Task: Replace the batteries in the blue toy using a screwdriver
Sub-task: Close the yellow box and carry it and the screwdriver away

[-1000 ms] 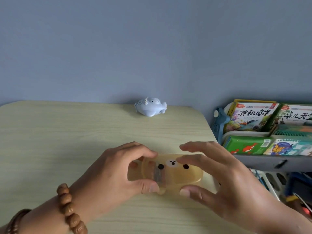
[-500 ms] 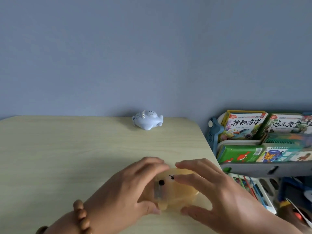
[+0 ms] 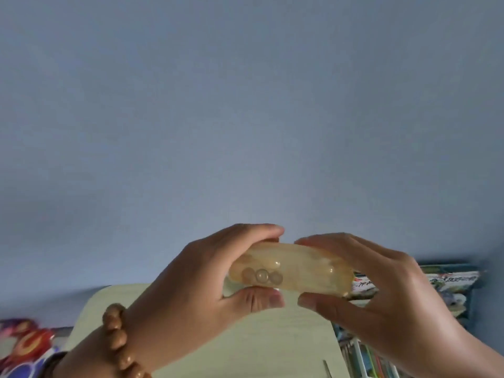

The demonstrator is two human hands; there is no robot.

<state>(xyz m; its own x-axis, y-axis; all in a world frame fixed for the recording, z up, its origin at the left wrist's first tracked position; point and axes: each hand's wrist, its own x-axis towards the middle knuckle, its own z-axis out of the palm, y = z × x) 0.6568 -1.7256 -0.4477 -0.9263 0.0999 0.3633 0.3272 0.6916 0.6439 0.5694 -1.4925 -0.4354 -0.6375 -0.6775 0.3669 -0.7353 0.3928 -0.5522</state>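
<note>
Mostly a plain blue-grey wall [image 3: 245,105] fills the view, taking up the whole upper and far part of the scene. Below it, in the near middle, lies a pale wooden table [image 3: 272,345] with a rounded far-left corner.

Above the table's far edge, both hands are raised against the wall. The right hand [image 3: 381,296] comes in from the near right, its fingers curled over the top of a translucent yellow case [image 3: 300,266] and its thumb pressed underneath the right end. The left hand [image 3: 191,290] comes in from the near left and grips the other end the same way, fingers over the top and thumb below. The case lies roughly level between them, clear of the table. Small round shapes show through its side near the left end; what they are cannot be told.

Blurred colourful books [image 3: 450,285] stand to the right of the table, partly behind the right hand. A patterned red and purple cloth [image 3: 24,342] sits at the near left edge. A bracelet of brown wooden beads [image 3: 117,339] circles the left wrist. A thin metal sliver [image 3: 326,369] rests on the table near its right edge, too small to identify. Where the blue toy is cannot be told from this view.
</note>
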